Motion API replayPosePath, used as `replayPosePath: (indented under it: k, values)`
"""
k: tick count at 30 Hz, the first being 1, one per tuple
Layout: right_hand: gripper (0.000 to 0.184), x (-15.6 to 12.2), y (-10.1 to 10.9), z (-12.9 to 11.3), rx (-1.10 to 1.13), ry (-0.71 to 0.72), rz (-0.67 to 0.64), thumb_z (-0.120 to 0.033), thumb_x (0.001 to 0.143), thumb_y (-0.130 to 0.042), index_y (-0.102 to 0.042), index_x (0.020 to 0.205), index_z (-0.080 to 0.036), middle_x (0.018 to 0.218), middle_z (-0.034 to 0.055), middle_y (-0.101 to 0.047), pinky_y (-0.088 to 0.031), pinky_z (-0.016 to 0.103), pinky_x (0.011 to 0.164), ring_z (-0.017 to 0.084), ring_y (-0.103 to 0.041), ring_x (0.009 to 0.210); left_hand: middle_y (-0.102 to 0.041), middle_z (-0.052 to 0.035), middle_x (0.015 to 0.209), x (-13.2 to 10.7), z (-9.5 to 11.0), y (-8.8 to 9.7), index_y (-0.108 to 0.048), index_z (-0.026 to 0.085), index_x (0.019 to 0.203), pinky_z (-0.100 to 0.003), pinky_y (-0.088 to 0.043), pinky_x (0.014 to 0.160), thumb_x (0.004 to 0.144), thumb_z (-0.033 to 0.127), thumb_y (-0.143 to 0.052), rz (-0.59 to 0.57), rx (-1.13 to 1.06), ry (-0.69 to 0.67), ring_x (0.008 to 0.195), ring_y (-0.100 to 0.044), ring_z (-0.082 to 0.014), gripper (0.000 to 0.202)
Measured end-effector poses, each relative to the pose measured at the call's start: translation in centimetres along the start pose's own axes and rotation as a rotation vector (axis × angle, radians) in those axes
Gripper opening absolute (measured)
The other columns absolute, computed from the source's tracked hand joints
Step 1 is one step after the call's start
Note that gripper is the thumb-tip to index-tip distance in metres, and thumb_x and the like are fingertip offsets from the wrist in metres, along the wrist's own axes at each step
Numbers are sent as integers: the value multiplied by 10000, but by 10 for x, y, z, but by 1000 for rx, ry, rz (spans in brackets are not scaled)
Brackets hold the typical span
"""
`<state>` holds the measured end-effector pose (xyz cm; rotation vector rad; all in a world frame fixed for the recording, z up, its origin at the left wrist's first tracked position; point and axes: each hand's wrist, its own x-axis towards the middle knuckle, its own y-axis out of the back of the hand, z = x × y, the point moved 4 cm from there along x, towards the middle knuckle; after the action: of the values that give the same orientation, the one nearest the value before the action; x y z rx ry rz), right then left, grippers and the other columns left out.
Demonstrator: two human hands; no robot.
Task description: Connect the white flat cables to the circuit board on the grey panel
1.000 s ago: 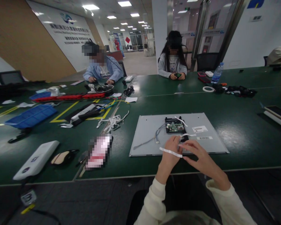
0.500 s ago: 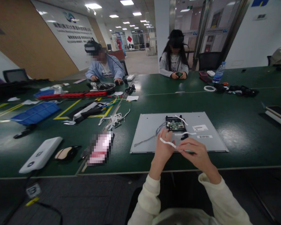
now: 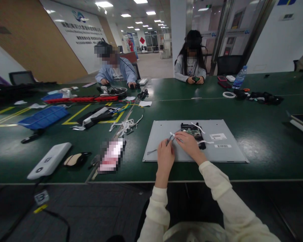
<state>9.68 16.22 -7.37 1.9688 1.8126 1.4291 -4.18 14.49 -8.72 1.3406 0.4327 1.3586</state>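
A grey metal panel (image 3: 224,151) lies flat on the green table in front of me, with a small black circuit board (image 3: 193,130) mounted near its far edge and a thin cable (image 3: 156,150) running off to the left. My left hand (image 3: 165,156) rests on the panel with its fingers curled at the cable. My right hand (image 3: 189,144) reaches across beside it, pinching a short white tape strip (image 3: 172,135) just left of the board. More white strips (image 3: 204,142) lie by the board.
A blurred phone (image 3: 111,158), a white device (image 3: 49,164) and a blue tray (image 3: 42,117) sit to the left. A heap of white strips (image 3: 125,126) lies near the panel. Two people sit across the table; a water bottle (image 3: 239,77) and tape roll (image 3: 228,94) are far right.
Both hands moved forward and left from the panel's near edge onto the panel, carrying the white strip toward the cable beside the circuit board.
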Motion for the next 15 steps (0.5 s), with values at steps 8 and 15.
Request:
replayPosePath:
  k: [8, 15]
  values:
    - [215, -10, -9, 6, -7, 18, -59, -139, 902, -512, -700, 1001, -175, 1098, 75, -683, -467, 313, 966, 171, -622, 1047, -583, -119, 1254, 3, -3, -4, -632, 168, 1194, -433, -442, 1035, 852, 38, -469, -37, -40, 42, 1149, -543, -245, 400]
    - [215, -11, -12, 4, -76, -11, -106, -164, 909, -517, -704, 1015, -167, 1132, 81, -680, -468, 326, 974, 186, -617, 1064, -613, -103, 1257, 5, -1, 1, -652, 159, 1157, -423, -442, 1054, 843, 5, -447, -5, -116, 4, 1166, -545, -237, 405]
